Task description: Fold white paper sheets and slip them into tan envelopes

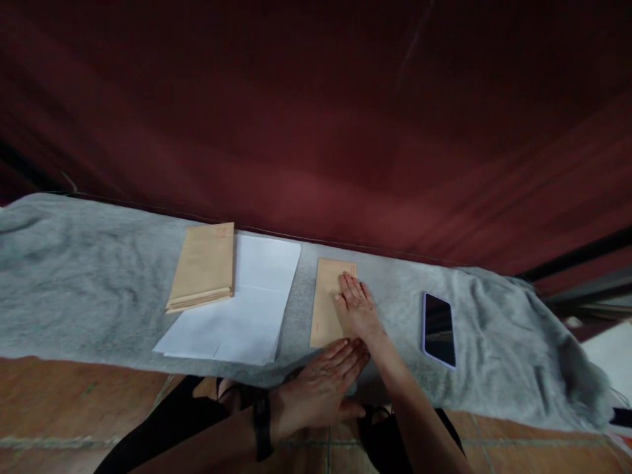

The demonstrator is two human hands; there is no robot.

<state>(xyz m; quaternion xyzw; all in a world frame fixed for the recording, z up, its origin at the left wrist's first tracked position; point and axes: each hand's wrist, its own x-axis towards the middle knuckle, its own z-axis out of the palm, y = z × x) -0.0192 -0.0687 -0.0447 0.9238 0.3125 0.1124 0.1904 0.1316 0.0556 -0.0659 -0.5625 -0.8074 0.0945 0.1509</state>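
Hovering or resting at the near edge of the bench, above the tiled floor (74, 398), the left hand (320, 385) has its fingers close together and its thumb apart, grasping nothing. A black wristband (263, 424) circles its wrist. Its fingertips meet the right wrist in view; whether they touch it, I cannot tell.

Just beyond, a brown envelope (324, 303) lies flat on the grey cloth (123, 283), between the paper and the phone. The right hand (359, 309) rests palm down over its right side, fingers extended and nearly together, probably to keep it flat and stop it slipping. Its long axis runs away from the person, leaning slightly right, with red print at the far end.

Rightward, a phone (438, 329) lies face up. Leftward, brown envelopes (203, 263) are stacked partly over white paper (251, 309), perhaps kept within reach. Dark red fabric (316, 131) hangs behind.
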